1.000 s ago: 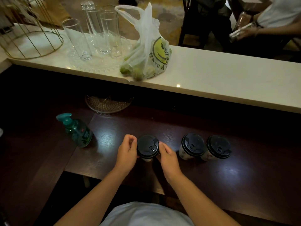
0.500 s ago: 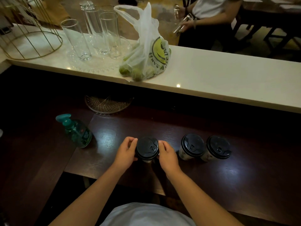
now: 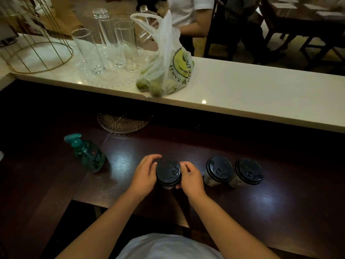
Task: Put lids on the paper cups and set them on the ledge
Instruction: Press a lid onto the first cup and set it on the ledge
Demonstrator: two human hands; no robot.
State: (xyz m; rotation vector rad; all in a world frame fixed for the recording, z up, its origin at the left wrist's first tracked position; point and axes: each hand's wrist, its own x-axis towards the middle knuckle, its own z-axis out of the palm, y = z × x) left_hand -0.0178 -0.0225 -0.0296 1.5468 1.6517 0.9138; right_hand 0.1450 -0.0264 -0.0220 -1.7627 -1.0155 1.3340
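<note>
Our left hand (image 3: 144,176) and right hand (image 3: 190,179) gripped the cup (image 3: 167,186), hiding its sides; its lid (image 3: 168,171) hid any contents; the bag (image 3: 166,53) held green fruit (image 3: 143,85)

The left forearm (image 3: 104,217) and right forearm (image 3: 225,219) rise bare from the bottom edge, converging just below the frame's centre. The left hand (image 3: 144,174) curls its fingers round the left side of a lidded cup (image 3: 168,171). The right hand (image 3: 191,179) pinches its right rim, thumb low.

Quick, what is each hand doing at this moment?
Left hand: fingers curled round the lidded cup, holding it.
Right hand: grips the same cup at the lid's rim.
</note>
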